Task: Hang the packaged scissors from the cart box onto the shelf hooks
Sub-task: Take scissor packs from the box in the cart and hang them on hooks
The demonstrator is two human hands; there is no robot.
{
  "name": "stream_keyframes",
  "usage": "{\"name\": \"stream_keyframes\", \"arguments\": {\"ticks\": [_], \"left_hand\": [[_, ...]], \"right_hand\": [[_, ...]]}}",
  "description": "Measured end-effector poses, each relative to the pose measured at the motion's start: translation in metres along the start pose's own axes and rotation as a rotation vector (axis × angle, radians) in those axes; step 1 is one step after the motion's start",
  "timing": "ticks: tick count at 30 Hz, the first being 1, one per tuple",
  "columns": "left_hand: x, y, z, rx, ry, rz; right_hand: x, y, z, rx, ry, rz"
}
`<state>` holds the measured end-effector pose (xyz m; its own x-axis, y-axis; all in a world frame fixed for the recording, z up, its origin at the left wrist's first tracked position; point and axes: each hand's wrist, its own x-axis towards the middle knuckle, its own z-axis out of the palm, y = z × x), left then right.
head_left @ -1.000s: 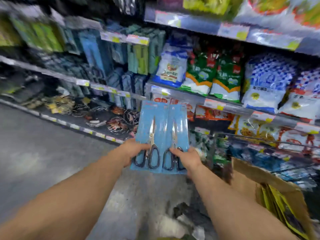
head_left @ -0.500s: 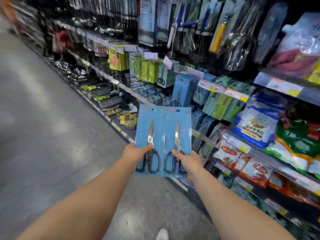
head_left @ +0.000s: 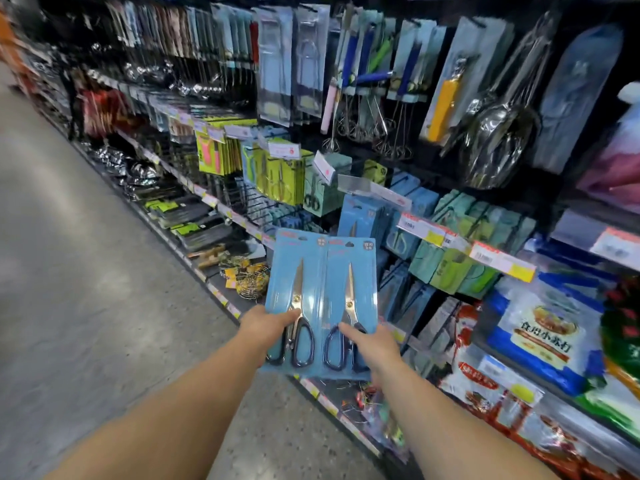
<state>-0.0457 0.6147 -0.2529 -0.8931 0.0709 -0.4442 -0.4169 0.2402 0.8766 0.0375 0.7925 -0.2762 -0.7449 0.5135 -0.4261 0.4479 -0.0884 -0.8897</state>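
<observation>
Two blue cards of packaged scissors are held upright side by side in front of the shelf. My left hand [head_left: 266, 327] grips the bottom of the left scissors pack [head_left: 294, 271], thumb over the handles. My right hand [head_left: 374, 344] grips the bottom of the right scissors pack [head_left: 353, 271]. Just behind their top edges hangs a row of matching blue scissors packs [head_left: 360, 216] on a shelf hook. The cart box is out of view.
The shelving [head_left: 436, 233] runs along the right with price tags, green and teal packs [head_left: 460, 258], hanging utensils [head_left: 491, 133] above and food bags [head_left: 540, 334] lower right. Wire items [head_left: 246, 275] lie on the bottom shelf. Grey aisle floor [head_left: 86, 271] lies to the left.
The view has swung left and up from the cart box and food bags to the scissors section. Both hands kept the two packs and carried them closer to the hanging blue packs.
</observation>
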Motion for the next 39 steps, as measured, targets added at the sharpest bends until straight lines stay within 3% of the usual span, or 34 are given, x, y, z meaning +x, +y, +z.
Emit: {"name": "stream_keyframes", "arguments": {"ticks": [10, 27, 39], "left_hand": [[0.073, 0.026, 0.0, 0.04, -0.033, -0.022], [0.24, 0.077, -0.003, 0.086, -0.356, 0.021], [0.281, 0.082, -0.004, 0.11, -0.484, 0.004]], "right_hand": [[0.064, -0.034, 0.017, 0.049, 0.093, -0.001], [0.152, -0.06, 0.089, 0.01, 0.473, 0.093], [0.183, -0.081, 0.103, -0.162, 0.579, 0.225]]}}
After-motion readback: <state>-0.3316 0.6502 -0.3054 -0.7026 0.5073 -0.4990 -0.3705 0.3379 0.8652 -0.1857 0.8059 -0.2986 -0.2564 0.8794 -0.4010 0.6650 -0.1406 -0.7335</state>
